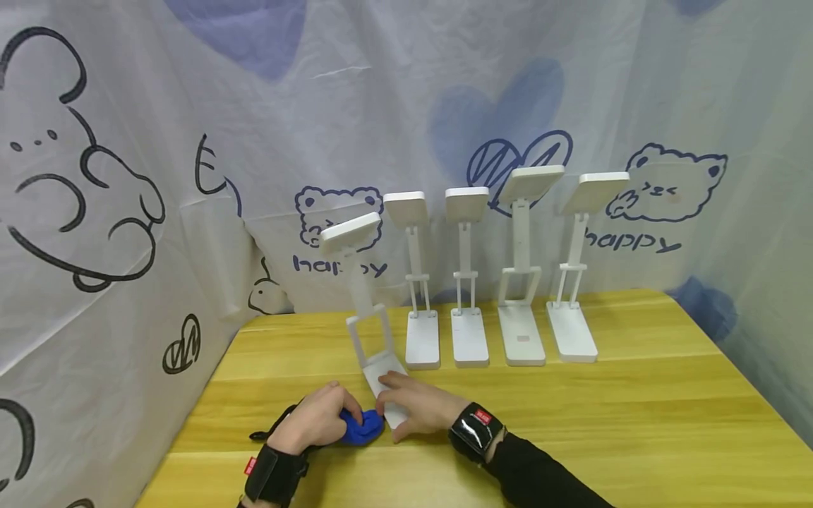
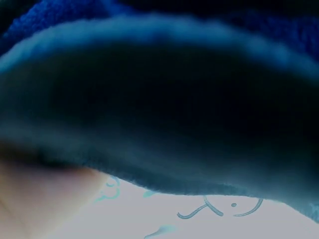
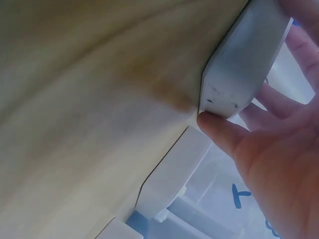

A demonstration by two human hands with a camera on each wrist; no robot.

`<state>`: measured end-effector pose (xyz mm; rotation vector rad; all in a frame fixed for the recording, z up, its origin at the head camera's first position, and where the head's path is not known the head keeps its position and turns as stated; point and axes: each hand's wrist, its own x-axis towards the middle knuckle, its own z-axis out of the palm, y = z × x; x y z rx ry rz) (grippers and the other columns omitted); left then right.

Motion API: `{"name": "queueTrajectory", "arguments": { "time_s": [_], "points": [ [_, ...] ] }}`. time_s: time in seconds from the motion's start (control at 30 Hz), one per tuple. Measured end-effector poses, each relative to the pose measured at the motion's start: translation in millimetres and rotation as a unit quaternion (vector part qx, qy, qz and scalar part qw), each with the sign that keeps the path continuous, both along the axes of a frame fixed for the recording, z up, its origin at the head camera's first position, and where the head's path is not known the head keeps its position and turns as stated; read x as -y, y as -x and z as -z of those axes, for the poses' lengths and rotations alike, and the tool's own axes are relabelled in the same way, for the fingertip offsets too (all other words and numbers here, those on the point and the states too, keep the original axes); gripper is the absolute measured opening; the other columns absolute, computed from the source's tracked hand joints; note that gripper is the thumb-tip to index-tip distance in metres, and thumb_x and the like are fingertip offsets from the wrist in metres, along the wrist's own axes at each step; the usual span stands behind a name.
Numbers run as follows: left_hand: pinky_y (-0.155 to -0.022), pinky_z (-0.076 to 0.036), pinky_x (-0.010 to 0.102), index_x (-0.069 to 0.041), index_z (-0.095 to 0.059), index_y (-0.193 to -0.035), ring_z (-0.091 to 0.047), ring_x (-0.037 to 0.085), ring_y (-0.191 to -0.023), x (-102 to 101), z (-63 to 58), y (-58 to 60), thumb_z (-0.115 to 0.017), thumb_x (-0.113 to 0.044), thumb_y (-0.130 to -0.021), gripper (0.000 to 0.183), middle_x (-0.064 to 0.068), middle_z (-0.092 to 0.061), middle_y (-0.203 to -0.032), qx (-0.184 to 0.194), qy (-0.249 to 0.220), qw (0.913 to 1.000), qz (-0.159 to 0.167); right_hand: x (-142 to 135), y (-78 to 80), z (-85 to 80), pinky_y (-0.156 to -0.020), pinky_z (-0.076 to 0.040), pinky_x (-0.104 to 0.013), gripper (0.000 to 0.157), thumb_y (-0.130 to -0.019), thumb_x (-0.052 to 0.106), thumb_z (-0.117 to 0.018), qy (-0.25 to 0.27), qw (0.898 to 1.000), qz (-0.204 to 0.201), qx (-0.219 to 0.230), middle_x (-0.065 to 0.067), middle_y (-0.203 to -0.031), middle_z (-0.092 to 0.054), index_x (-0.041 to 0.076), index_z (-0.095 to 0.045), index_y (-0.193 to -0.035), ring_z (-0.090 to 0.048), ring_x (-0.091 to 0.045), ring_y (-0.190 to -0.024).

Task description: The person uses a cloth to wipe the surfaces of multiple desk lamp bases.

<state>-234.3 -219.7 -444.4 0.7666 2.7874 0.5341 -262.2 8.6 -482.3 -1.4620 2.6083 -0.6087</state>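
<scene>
Blue cloth (image 1: 363, 429) is bunching under the left hand (image 1: 317, 418), whose fingers are curling into it, their tips hiding in folds; my left wrist view is showing mostly dark blur. The right hand (image 1: 424, 404) is gripping the white lamp (image 1: 361, 291) by its base (image 1: 383, 364), covering part of the top. I'm seeing small dark specks marking the base's end up close. That lamp is standing on the yellow table (image 1: 571, 423), left of four similar lamps (image 1: 469, 340), its base running from back left to front right, its flat head (image 1: 349, 232) tilting above.
</scene>
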Motion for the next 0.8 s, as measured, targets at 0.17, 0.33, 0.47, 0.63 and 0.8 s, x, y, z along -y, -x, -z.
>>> {"name": "queueTrajectory", "arguments": {
  "time_s": [0.17,0.33,0.47,0.63,0.8],
  "points": [
    [-0.074,-0.050,0.040,-0.027,-0.076,-0.076,-0.054,0.019,-0.089,0.6,1.2,-0.8,-0.058,0.007,-0.068,0.040,-0.008,-0.068,-0.089,0.000,0.004,1.0000,-0.006,9.0,6.8,-1.4,-0.109,-0.029,-0.051,0.039,-0.078,0.031,-0.075,-0.018,1.000,0.008,-0.017,-0.019,-0.147,-0.036,0.020,-0.062,-0.113,-0.025,-0.039,-0.135],
    [-0.076,-0.051,0.042,-0.026,-0.076,-0.076,-0.056,0.021,-0.093,0.9,1.3,-1.0,-0.059,0.007,-0.067,0.039,-0.007,-0.071,-0.090,-0.001,0.002,1.0000,-0.001,20.2,11.8,-4.9,-0.109,-0.029,-0.049,0.031,-0.081,0.027,-0.072,-0.038,0.998,0.007,-0.045,-0.018,-0.145,-0.040,0.019,-0.067,-0.110,-0.028,-0.041,-0.133],
    [-0.079,-0.051,0.044,-0.027,-0.076,-0.076,-0.056,0.022,-0.095,0.7,0.6,-0.1,-0.058,0.008,-0.067,0.040,-0.008,-0.071,-0.090,-0.001,0.002,1.0000,-0.001,26.7,16.5,-6.4,-0.109,-0.030,-0.047,0.028,-0.081,0.021,-0.073,-0.046,0.997,0.009,-0.060,-0.017,-0.143,-0.043,0.019,-0.069,-0.109,-0.030,-0.041,-0.132],
    [-0.093,-0.045,0.051,-0.025,-0.076,-0.075,-0.059,0.023,-0.094,-0.6,-0.2,0.2,-0.058,0.008,-0.067,0.039,-0.011,-0.071,-0.084,-0.005,-0.005,0.9999,0.009,30.9,21.0,-8.3,-0.108,-0.031,-0.048,0.038,-0.081,0.017,-0.072,-0.069,0.996,0.034,-0.040,-0.015,-0.148,-0.037,0.022,-0.066,-0.118,-0.026,-0.038,-0.135],
    [-0.097,-0.041,0.054,-0.025,-0.076,-0.076,-0.060,0.026,-0.097,-0.9,-0.3,-1.0,-0.057,0.009,-0.067,0.040,-0.011,-0.071,-0.082,-0.002,-0.006,0.9999,0.011,39.1,20.4,-11.9,-0.107,-0.033,-0.045,0.047,-0.082,0.011,-0.068,-0.102,0.992,0.059,-0.033,-0.010,-0.150,-0.035,0.027,-0.061,-0.125,-0.024,-0.033,-0.136]
  ]
}}
